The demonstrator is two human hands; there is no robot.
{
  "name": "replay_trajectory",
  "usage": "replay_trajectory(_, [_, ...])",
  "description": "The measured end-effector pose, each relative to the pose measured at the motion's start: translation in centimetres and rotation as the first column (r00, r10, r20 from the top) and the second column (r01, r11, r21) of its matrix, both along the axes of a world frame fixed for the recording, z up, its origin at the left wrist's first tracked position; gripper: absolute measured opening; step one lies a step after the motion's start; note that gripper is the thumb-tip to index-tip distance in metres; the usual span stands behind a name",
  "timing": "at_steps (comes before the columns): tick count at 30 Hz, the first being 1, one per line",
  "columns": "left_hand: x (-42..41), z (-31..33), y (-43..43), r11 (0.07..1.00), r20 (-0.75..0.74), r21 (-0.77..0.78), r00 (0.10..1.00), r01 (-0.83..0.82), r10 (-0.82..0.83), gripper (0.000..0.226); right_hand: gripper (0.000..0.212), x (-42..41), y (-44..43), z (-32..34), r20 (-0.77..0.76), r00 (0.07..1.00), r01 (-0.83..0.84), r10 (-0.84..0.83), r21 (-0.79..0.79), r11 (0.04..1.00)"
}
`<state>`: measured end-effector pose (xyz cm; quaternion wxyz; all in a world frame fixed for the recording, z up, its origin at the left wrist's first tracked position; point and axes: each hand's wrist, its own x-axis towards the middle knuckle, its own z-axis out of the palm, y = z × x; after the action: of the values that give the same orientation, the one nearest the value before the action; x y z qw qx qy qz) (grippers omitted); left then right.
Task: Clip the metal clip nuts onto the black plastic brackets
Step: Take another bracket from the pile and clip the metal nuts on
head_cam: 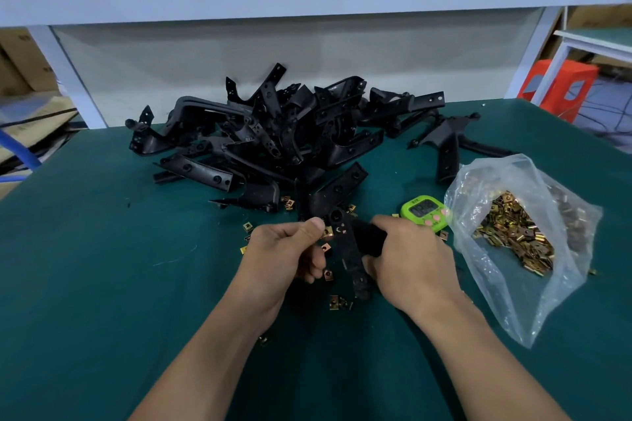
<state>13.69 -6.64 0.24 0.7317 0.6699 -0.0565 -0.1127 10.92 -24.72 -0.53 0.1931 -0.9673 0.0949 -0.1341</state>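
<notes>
At the near centre of the dark green surface (102, 249), both hands meet over one part. Right hand (410, 260): fingers wrapped firmly round the side limb of a long black plastic bracket (346, 243). The bracket's flat strip runs from far to near, with its far end, the one with the round hole, leaning slightly left. I cannot tell whether the near tip rests on the surface. Left hand (284, 249): fingers curled, thumb laid over the forefinger. A brass-coloured metal clip nut (327, 232) sits right at the thumb tip and appears pinched there, though the grip itself is partly hidden. Key relation: the clip nut lies at the left edge of the strip, just nearer than the holed end, touching or almost touching it. The left hand is the nearer hand. Judgement: seating calls for a push from left to right, across the bracket's long axis, while the right hand braces. If the nut is skewed against the edge it could jam or slip out. Supply: a heap of black plastic brackets (273, 133) lies beyond the hands. A clear plastic bag (561, 284) of clip nuts sits to the right, with a green digital timer (424, 212) just beside it. Loose clip nuts (333, 302) are scattered near the hands.
</notes>
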Motion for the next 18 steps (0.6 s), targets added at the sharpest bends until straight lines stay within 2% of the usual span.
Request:
replay_trajectory(8, [-0.4,0.0,-0.5,0.993,0.095,0.057,0.991,-0.105,0.099,0.044,0.025,-0.2,0.4,0.3,0.002,1.0,0.002,-0.002,0.0,1.0])
replay_trajectory(13, [-1.2,-0.6,-2.2,0.969,-0.073,-0.075,0.97,-0.237,0.232,0.058,0.029,-0.3,0.7,0.5,0.016,1.0,-0.021,0.021,-0.014,1.0])
replay_trajectory(18, [-1.7,-0.8,-2.6,0.979,-0.041,-0.006,0.978,-0.203,0.203,0.063,0.03,-0.3,0.6,0.2,0.025,1.0,-0.006,0.006,-0.007,1.0])
